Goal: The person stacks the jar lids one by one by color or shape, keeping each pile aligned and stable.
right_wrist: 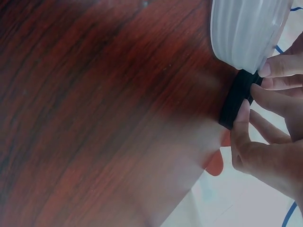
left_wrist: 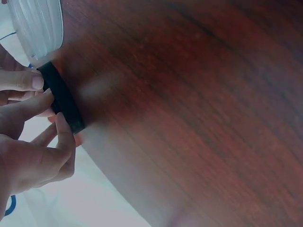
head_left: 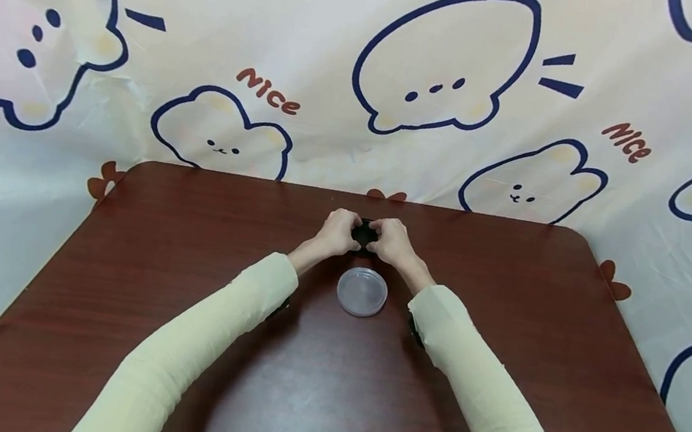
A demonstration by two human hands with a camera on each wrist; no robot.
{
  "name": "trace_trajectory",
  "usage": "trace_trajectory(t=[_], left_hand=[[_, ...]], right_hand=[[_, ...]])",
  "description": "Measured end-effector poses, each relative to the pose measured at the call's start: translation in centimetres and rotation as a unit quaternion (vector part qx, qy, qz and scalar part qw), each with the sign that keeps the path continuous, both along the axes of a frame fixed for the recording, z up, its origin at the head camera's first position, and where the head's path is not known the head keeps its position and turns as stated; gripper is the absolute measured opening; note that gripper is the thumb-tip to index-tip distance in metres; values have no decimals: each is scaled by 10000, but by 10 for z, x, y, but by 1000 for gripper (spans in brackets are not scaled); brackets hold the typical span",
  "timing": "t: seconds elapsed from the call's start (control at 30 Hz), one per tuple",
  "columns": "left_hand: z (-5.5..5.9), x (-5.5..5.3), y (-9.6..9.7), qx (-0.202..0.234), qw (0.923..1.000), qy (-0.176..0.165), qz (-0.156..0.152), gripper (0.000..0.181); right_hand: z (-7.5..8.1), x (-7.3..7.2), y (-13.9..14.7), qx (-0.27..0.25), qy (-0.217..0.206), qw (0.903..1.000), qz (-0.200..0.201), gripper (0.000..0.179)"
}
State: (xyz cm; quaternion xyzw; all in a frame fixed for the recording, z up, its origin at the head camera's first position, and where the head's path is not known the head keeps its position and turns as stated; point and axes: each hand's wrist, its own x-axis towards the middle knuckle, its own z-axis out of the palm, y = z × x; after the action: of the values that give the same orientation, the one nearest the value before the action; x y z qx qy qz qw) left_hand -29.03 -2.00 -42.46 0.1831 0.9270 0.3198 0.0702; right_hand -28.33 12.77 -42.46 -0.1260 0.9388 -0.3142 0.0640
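Note:
At the far side of the table, a flat round black lid (head_left: 365,235) sits between both hands, its thin dark edge facing the wrist cameras. My left hand (head_left: 337,234) pinches its left side between thumb and fingertips. From the opposite side my right hand (head_left: 392,242) grips the rim the same way. In the right wrist view the lid (right_wrist: 234,101) is low over the wood, fingertips along its upper edge. Just nearer to me stands a clear plastic container (head_left: 362,292) with ribbed, translucent walls.
The brown wooden table (head_left: 177,281) ends close behind the hands. A white cloth (head_left: 332,81) with blue cartoon outlines hangs behind it and at both sides. Pale sleeves cover both forearms, which reach past the container on either side.

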Motion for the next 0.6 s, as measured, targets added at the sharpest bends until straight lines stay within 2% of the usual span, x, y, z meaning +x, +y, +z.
trace_trajectory(t=[0.27,0.47,0.6], left_hand=[[-1,0,1,-392,9992,49,-95,36],[0,4,0,-281,9995,46,-99,39],[0,5,-1,-129,9999,-58,-82,41]], right_hand=[[-3,2,-2,-15,-48,10000,-49,41],[-4,2,-1,-58,-154,9997,-174,42],[-4,3,0,-325,-322,9983,-362,43]])
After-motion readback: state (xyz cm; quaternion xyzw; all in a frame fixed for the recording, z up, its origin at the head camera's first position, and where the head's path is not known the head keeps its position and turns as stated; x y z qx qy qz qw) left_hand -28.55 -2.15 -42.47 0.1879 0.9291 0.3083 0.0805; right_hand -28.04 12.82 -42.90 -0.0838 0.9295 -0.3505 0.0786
